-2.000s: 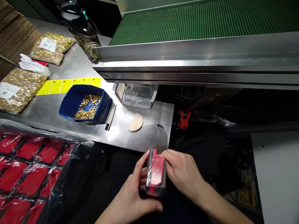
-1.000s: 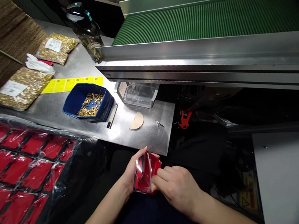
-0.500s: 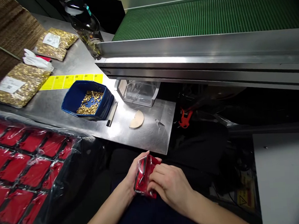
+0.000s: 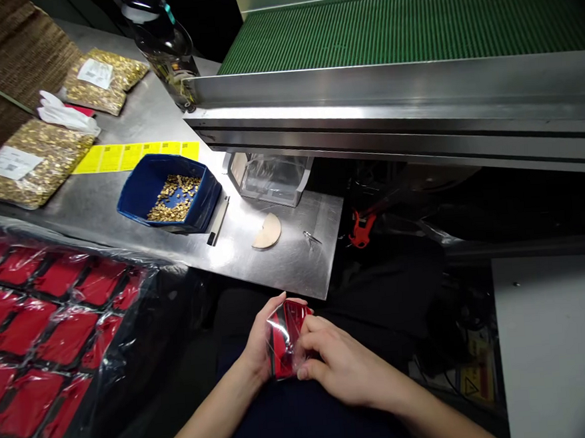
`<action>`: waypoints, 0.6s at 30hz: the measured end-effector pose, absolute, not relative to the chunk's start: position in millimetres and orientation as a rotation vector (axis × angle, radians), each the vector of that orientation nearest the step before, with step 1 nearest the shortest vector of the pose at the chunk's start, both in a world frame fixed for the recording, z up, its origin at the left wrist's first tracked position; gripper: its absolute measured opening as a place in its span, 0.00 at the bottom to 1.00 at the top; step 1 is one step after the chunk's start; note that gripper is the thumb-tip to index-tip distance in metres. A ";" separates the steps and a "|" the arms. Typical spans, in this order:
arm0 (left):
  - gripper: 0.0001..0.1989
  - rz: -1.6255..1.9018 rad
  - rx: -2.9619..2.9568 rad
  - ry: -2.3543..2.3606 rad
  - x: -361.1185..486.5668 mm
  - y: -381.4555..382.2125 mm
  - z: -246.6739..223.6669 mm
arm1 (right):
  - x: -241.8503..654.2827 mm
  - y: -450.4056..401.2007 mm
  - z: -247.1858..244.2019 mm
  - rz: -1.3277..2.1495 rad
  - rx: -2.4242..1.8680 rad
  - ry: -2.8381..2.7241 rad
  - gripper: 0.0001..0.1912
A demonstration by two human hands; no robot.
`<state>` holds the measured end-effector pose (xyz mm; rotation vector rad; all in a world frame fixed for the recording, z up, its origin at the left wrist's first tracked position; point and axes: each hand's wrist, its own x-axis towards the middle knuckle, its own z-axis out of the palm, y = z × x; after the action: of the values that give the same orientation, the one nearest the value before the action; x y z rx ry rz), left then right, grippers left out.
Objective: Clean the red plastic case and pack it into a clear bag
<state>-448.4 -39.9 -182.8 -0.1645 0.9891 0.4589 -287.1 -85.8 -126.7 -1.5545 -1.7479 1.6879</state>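
A small red and black item in clear plastic wrap (image 4: 282,343) is held low in front of my lap. My left hand (image 4: 259,338) wraps it from the left side, with the fingers behind it. From the right, my right hand (image 4: 329,356) pinches the clear film at the item's side between thumb and curled fingers. What kind of item it is, I cannot make out. Just beyond the hands is the front corner of the metal table (image 4: 296,272), with a pale half-round disc (image 4: 267,231) and small tweezers-like metal pieces (image 4: 311,238) on it.
A blue bin (image 4: 206,205) holds small gold pieces. Bags of gold pieces (image 4: 38,163) and a yellow label strip (image 4: 132,157) lie further left. Red wrapped items (image 4: 63,335) fill a plastic-lined box at left. A green conveyor belt (image 4: 384,29) runs across the back; an orange tool (image 4: 362,229) hangs below.
The wrapped item has turned in my left hand, showing more of its black-edged side. My right hand has shifted its fingers on the film and the thumb is now more extended.
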 end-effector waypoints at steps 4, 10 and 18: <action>0.17 0.483 -0.167 0.992 -448.2 -41.9 -182.1 | -285.2 -78.9 -134.1 1.683 -1.491 -1.865 0.08; 0.17 0.464 -0.195 0.986 -450.4 -44.0 -190.0 | -298.9 -88.1 -144.7 1.384 -1.675 -2.073 0.08; 0.19 0.483 -0.281 0.919 -457.3 -40.0 -199.0 | -305.2 -94.8 -146.5 1.172 -1.772 -1.944 0.08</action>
<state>-457.3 -40.0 -199.0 -0.2811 0.9186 0.4827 -305.2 -94.8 -146.5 -1.7717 -1.9442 1.1715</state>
